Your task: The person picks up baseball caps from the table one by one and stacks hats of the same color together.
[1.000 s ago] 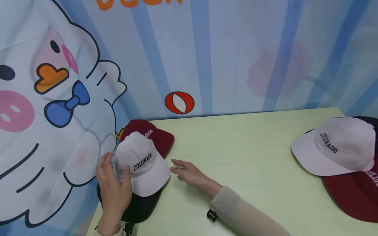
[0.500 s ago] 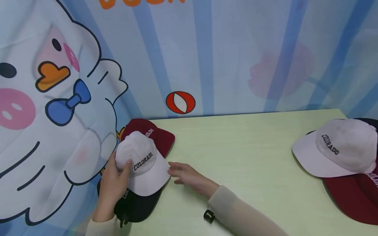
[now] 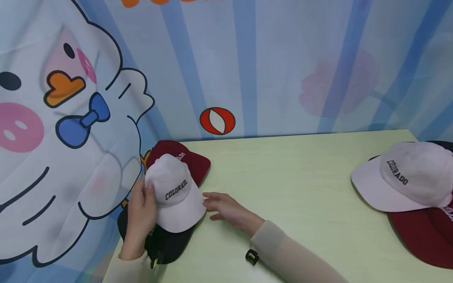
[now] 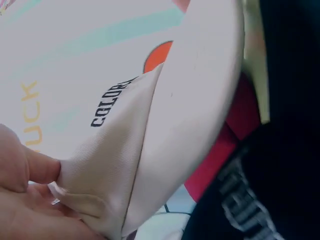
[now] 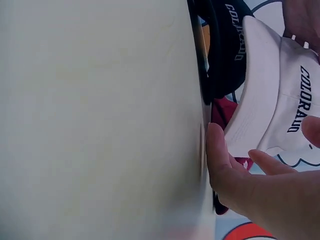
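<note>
A white baseball cap (image 3: 175,214) lettered COLORADO lies over a maroon cap (image 3: 201,165) behind and a black cap (image 3: 173,245) in front. My left hand (image 3: 140,214) pinches the white cap's back edge between thumb and fingers; the left wrist view shows the thumb (image 4: 44,167) on the crown fabric. My right hand (image 3: 226,208) is at the opposite side, fingers loosely extended with the tips right at the brim. In the right wrist view the brim (image 5: 260,75) stands tilted up, beside the black cap (image 5: 227,55).
At the right table edge lies a second group: a white cap (image 3: 407,177), a maroon cap (image 3: 421,232) and a dark cap (image 3: 442,144). Behind the pale table (image 3: 283,169) hangs a blue printed backdrop (image 3: 276,70) with a cartoon duck (image 3: 102,157).
My left hand has closed on the white cap's back edge, and the cap has shifted slightly up and right. My right hand has come close to the brim.
</note>
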Motion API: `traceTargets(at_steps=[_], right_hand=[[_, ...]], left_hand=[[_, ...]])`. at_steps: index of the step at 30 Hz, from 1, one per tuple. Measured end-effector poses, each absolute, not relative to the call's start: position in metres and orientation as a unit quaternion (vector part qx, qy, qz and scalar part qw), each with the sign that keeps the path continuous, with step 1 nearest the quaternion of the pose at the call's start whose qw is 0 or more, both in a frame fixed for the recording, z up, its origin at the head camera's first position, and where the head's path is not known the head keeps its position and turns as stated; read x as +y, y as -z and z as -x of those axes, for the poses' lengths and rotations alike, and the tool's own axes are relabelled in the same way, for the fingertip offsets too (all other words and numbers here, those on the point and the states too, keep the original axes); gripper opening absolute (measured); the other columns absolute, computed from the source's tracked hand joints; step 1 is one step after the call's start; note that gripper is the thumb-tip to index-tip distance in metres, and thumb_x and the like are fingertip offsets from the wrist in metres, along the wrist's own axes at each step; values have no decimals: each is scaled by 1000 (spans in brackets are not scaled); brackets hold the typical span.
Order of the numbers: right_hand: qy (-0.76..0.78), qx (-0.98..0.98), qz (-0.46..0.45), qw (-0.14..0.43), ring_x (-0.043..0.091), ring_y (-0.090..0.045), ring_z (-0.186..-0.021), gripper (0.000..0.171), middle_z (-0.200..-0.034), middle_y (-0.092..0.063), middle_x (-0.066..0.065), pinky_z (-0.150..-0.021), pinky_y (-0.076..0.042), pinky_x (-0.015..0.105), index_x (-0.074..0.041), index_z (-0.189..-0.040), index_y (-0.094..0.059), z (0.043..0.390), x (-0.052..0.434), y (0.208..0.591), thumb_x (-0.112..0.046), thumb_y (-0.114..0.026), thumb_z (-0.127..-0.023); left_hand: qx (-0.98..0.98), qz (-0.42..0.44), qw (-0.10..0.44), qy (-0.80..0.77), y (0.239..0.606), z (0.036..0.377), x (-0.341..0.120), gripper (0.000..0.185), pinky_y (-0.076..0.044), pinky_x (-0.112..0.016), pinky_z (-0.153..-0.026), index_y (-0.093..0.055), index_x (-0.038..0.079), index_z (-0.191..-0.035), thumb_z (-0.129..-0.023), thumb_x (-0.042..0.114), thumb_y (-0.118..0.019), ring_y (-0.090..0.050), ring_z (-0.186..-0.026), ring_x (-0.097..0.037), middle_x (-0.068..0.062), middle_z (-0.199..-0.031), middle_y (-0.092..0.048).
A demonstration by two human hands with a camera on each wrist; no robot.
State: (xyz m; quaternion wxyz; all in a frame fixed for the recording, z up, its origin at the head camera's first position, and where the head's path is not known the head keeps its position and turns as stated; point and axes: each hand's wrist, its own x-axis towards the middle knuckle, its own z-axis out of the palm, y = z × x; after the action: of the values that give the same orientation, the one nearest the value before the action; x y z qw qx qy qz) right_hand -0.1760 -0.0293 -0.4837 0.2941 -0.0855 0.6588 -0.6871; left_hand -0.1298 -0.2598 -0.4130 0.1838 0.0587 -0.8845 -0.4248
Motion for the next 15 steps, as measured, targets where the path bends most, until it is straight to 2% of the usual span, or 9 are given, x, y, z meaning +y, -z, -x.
traceTargets(at_steps=[6,15], right_hand=[[656,705,102,248,30,-58,-133,53,-151,-55,16,-103,-54,48,-7,-153,-49,182,-17,477,-26,-59,-105],[607,771,63,181,30,-59,-133,60,-160,-47,7,-103,-53,48,-19,-160,-41,197,13,461,-33,-59,-105]], left_hand=[[-861,-27,199,468,406,141,-244,37,-45,-58,-102,-49,0,-134,-114,28,-37,-54,-117,-35,-23,-129,-56],[-849,9,150,506,399,164,-221,33,-46,-52,-102,-50,5,-134,-114,28,-38,-56,-116,-30,-18,-129,-59]])
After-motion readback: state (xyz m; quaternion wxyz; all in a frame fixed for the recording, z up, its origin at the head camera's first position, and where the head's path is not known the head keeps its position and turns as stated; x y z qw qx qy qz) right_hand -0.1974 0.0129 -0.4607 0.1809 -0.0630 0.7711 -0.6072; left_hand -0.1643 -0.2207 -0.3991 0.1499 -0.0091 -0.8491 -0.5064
